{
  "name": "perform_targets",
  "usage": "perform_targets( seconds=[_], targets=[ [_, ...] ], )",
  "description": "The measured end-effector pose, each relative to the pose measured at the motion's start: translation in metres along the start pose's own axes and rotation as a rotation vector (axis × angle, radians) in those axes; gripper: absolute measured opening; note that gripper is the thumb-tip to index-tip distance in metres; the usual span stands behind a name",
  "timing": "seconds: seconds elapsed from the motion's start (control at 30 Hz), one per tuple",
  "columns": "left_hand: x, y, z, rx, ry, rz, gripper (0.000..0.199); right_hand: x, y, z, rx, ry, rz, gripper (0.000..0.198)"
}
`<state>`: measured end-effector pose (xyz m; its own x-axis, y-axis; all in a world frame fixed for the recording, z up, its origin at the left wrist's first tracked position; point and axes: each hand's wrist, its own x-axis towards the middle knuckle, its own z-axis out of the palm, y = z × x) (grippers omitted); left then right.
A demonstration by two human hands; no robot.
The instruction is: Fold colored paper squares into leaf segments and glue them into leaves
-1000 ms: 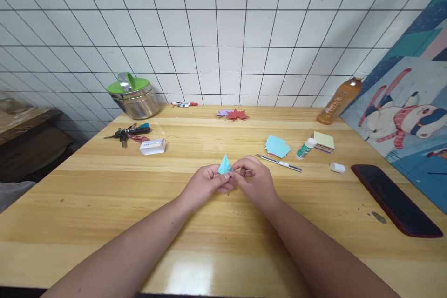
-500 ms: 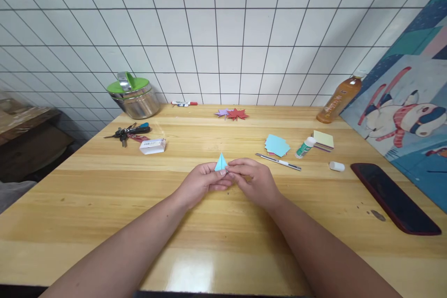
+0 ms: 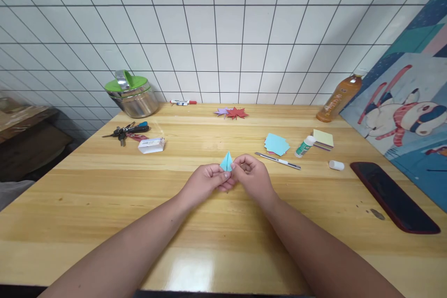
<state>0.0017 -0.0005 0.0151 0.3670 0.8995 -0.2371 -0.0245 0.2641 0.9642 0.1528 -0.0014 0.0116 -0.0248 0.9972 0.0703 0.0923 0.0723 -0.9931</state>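
A white wall of square tiles with dark joints [image 3: 230,23] stands behind a glossy, light-brown wooden table [image 3: 104,223]. A green-lidded, stainless-steel pot [image 3: 139,103] occupies the far left corner; an amber plastic bottle with a white cap [image 3: 340,98] occupies the far right. A black, flat phone with a dark red edge [image 3: 394,198] lies at the near right.

The left hand [image 3: 206,183] supports the work from the left, its thumb pressed on the lower edge. The right hand [image 3: 254,177] pinches the right edge between thumb and index finger; its other fingers are curled.

Flat stock lies right of centre: a fanned stack of light-blue paper sheets [image 3: 277,144], apparently unfolded. Two pointed paper shapes, one red [image 3: 237,113] and one purple [image 3: 222,111], lie overlapped near the wall and appear complete. A green-and-white glue stick [image 3: 305,146] is beside the stack.

The smallest item is the workpiece — a light-blue, pointed, folded paper piece [image 3: 226,162] held between both hands above the table. Its main folds and centre line appear formed; remaining folds, if any, cannot be determined.
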Motion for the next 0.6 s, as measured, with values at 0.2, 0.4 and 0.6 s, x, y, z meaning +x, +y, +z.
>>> perform_targets(
  seconds=[0.2, 0.4, 0.6],
  targets=[
    [-0.0009, 0.0006, 0.0012, -0.047, 0.042, 0.054, 0.022, 0.0007, 0.0014, 0.0047, 0.265, 0.012, 0.138, 0.023],
    [-0.0021, 0.0028, -0.0051, -0.001, 0.023, 0.043, 0.022, 0.0013, -0.0001, -0.0008, 0.288, -0.117, 0.267, 0.029],
    [-0.0033, 0.0046, -0.0034, 0.037, 0.027, 0.047, 0.025, 0.0015, 0.0017, -0.0005, 0.183, -0.137, 0.153, 0.029]
  ],
)
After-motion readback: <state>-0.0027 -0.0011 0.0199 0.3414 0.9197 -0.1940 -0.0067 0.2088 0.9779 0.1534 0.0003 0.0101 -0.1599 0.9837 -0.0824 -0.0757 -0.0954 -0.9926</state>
